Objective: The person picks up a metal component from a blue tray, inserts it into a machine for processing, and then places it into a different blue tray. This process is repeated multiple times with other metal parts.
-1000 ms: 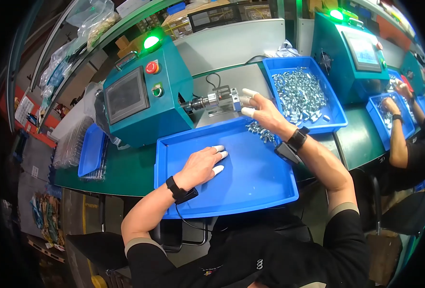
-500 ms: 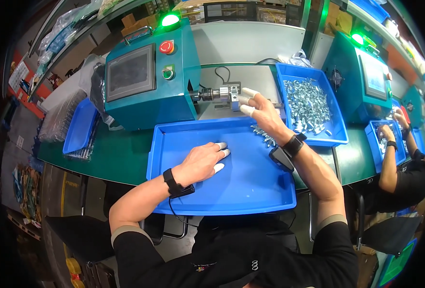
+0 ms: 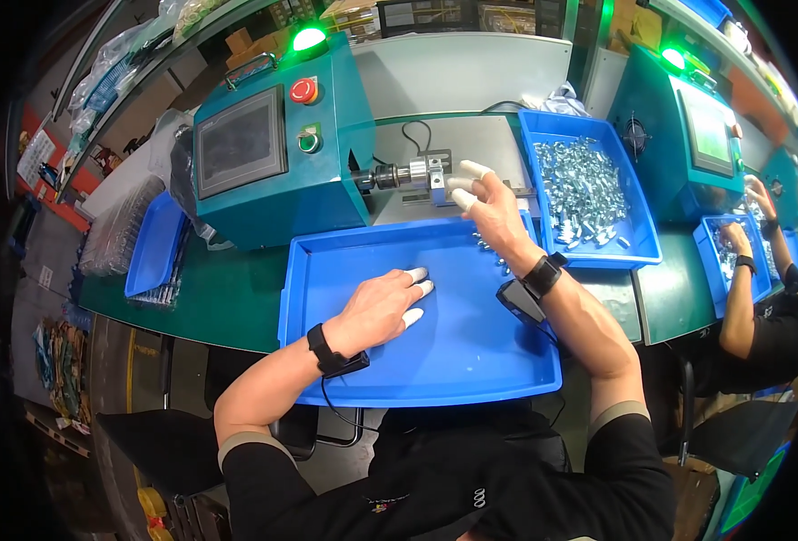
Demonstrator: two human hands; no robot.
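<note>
My left hand (image 3: 376, 311) lies in the shallow blue tray (image 3: 458, 347), its white-capped fingers stretched out and thumb apart, holding nothing visible. My right hand (image 3: 496, 216) hovers just right of the metal clamping fixture (image 3: 438, 180), thumb and fingers apart, with no part seen between them. White finger covers sit on its fingertips too. The fixture lines up with the dark chuck (image 3: 376, 178) of the teal machine (image 3: 277, 212). Some small shiny metal parts (image 3: 483, 242) lie at the tray's far right corner, partly hidden by my right hand and wrist.
A deep blue bin (image 3: 653, 252) of small metal parts stands right of the fixture. A second teal machine (image 3: 678, 153) and a co-worker's hands (image 3: 737, 239) over another blue bin are farther right. A small blue tray (image 3: 157, 243) sits at the left.
My right hand has shifted very slightly beside the fixture, its fingers still apart. The left hand keeps its place in the tray. The whole view has moved a little.
</note>
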